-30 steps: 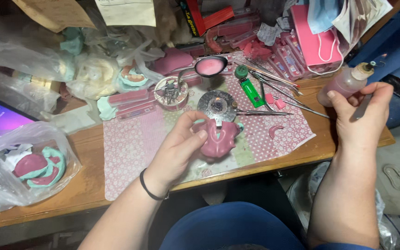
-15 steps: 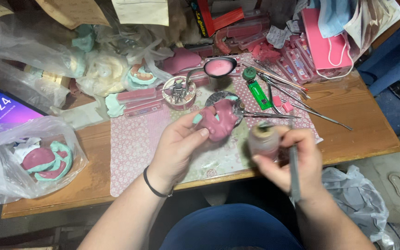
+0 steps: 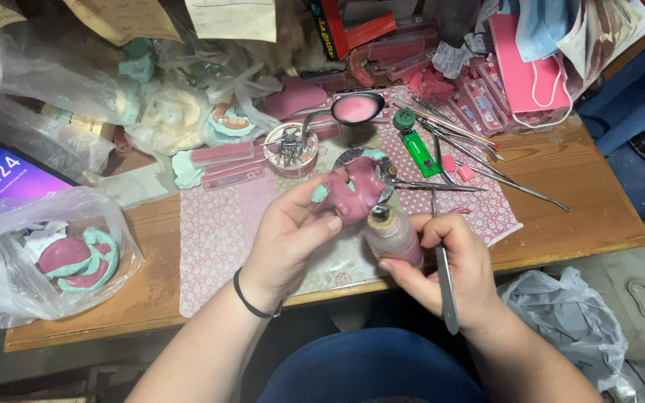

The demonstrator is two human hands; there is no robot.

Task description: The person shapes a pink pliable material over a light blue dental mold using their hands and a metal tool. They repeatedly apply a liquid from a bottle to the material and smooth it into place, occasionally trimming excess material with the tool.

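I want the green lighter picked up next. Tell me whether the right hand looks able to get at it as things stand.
Probably not at once. The right hand is full, holding a small bottle and a metal tool. The green lighter lies uncovered on the patterned mat, so the way is free once that hand is emptied.
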